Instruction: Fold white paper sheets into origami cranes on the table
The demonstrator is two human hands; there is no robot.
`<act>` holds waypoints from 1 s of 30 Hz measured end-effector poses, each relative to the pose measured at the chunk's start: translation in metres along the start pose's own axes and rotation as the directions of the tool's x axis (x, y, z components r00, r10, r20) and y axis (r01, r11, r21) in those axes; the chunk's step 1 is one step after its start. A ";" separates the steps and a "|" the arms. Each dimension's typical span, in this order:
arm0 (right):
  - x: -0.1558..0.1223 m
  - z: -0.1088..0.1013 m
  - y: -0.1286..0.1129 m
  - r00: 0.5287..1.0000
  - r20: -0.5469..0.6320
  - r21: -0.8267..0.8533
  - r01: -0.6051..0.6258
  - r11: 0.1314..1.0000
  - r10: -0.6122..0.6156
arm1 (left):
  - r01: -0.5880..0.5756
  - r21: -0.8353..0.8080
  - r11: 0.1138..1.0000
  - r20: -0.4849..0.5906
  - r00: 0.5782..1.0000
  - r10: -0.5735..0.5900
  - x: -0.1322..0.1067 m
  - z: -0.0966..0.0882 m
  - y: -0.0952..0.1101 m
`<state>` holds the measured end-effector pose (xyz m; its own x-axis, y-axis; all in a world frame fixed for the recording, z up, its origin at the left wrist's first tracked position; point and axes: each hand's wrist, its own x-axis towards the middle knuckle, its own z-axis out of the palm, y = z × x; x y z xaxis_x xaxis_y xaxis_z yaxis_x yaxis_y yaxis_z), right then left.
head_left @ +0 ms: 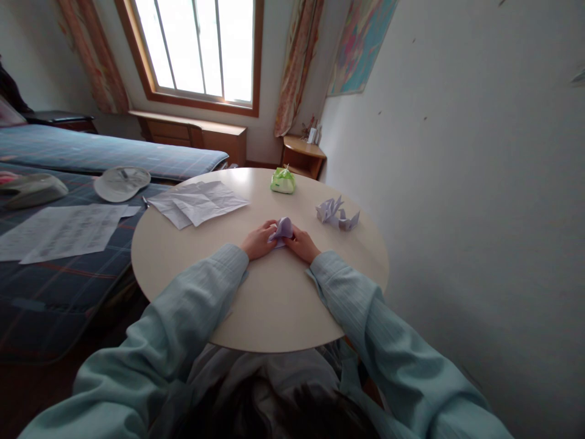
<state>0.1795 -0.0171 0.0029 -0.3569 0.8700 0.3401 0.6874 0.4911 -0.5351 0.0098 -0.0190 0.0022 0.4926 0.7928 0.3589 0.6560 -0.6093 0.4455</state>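
Note:
Both my hands rest on the round beige table (274,305) near its middle. Between them is a small folded piece of lilac paper (283,228). My left hand (259,241) pinches its left side with curled fingers. My right hand (301,242) grips its right side, fingers closed on the paper. The paper stands slightly raised between my fingertips.
Folded lilac paper shapes (337,214) lie to the right on the table. A green folded paper shape (283,181) sits at the far edge. Creased white sheets (198,202) lie at the left. A bed (55,244) with papers and a cap (121,183) stands left; a wall is close on the right.

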 end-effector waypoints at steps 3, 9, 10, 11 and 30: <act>0.000 0.000 0.001 1.000 -0.002 -0.005 0.002 1.000 -0.002 | 0.003 0.005 1.000 0.003 1.000 -0.004 0.000 0.000 0.000; 0.001 0.001 0.001 1.000 0.009 0.002 -0.014 1.000 0.014 | -0.013 0.009 1.000 -0.008 1.000 0.013 0.001 0.003 -0.002; 0.001 0.001 0.001 1.000 0.010 0.001 -0.017 1.000 0.017 | -0.014 0.008 1.000 -0.010 1.000 0.014 0.001 0.003 -0.002; 0.001 0.001 0.001 1.000 0.009 0.001 -0.018 1.000 0.018 | -0.013 0.008 1.000 -0.010 1.000 0.013 0.001 0.003 -0.002; 0.001 0.001 0.002 1.000 0.004 0.007 -0.004 1.000 0.004 | -0.015 0.000 1.000 -0.018 1.000 0.015 0.001 0.002 -0.002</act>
<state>0.1801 -0.0154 0.0012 -0.3566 0.8722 0.3349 0.6842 0.4879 -0.5421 0.0099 -0.0168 -0.0003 0.4919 0.7829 0.3809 0.6482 -0.6214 0.4401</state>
